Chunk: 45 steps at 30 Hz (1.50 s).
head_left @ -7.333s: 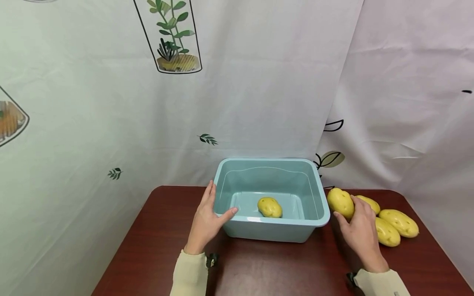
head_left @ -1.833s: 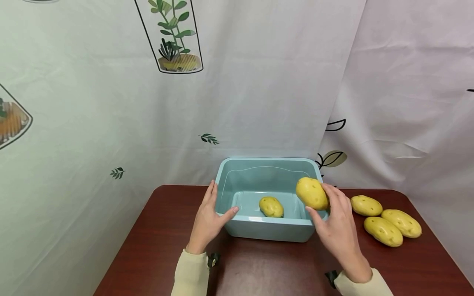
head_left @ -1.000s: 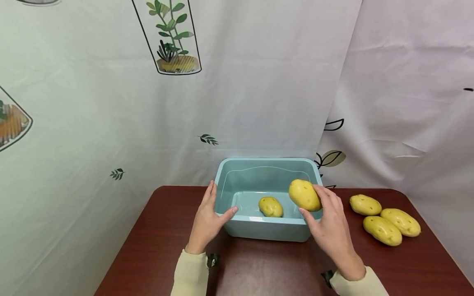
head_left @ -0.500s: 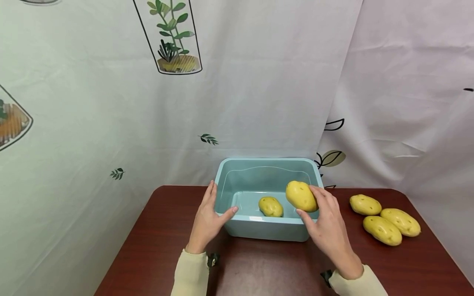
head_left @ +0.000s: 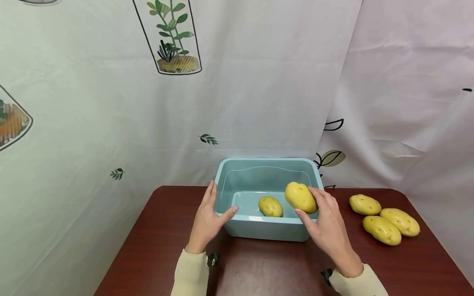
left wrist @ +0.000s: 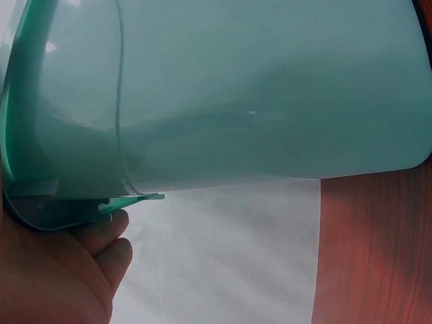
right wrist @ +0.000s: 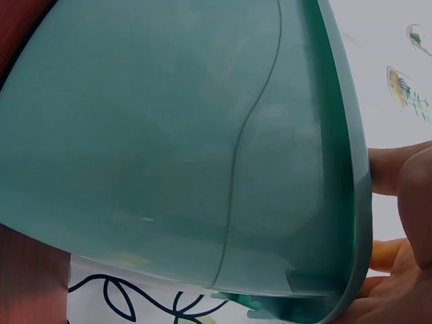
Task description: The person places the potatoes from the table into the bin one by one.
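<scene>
A pale blue plastic basin (head_left: 263, 230) stands against the back of the table. My left hand (head_left: 209, 222) rests at its near left corner, fingers straight along the left side and thumb on the front rim; the left wrist view shows the fingertips (left wrist: 116, 253) beside the rim. My right hand (head_left: 329, 226) holds a yellow potato (head_left: 300, 197) between thumb and fingers over the right part of the basin. Another potato (head_left: 270, 206) lies on the basin floor. In the right wrist view, the basin wall (right wrist: 155, 135) hides the held potato.
Right of the basin, three more potatoes lie close together on the table: one at the back (head_left: 364, 204), one in front (head_left: 382, 230) and one farthest right (head_left: 400, 222). A printed white curtain (head_left: 266, 82) hangs directly behind the dark red-brown table (head_left: 163, 230).
My right hand has lifted the potato from the group on the right and carried it left over the basin. Lately it has shifted slightly left and down. My left hand has stayed at the corner.
</scene>
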Motion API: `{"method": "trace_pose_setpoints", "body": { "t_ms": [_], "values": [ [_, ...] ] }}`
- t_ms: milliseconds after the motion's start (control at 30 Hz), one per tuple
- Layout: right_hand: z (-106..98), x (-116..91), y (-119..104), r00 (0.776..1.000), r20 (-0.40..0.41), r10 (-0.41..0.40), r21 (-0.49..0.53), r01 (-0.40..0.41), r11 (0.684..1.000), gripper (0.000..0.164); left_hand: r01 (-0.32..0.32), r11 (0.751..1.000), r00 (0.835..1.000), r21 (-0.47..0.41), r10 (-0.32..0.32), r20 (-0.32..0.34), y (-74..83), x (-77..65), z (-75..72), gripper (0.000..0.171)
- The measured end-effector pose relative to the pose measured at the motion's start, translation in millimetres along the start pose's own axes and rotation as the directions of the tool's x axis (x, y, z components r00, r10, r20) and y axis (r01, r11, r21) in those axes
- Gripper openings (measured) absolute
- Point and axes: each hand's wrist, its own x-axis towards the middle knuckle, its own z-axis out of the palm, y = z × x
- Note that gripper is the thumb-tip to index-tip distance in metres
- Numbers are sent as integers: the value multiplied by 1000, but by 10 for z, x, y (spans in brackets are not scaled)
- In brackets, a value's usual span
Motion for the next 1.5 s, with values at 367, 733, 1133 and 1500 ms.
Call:
{"method": "trace_pose_setpoints", "body": {
  "t_ms": [367, 733, 1133, 1500],
  "values": [
    [-11, 2, 10, 999, 34, 14, -4, -14, 1000, 64, -2, 1000, 1000, 0, 2, -10, -4, 1, 9, 104],
    [-31, 19, -4, 998, 48, 41, -8, -41, 999, 59, -9, 1000, 1000, 1, 9, -14, -5, 2, 9, 103],
    [-6, 1, 9, 998, 54, 40, -11, -40, 999, 54, 11, 1000, 1000, -14, -11, 1, 1, -2, 1, 104],
    [-2, -4, 17, 998, 51, 37, -10, -36, 999, 54, 8, 1000, 1000, -20, -9, -4, -11, -3, -1, 104]
  ]
}}
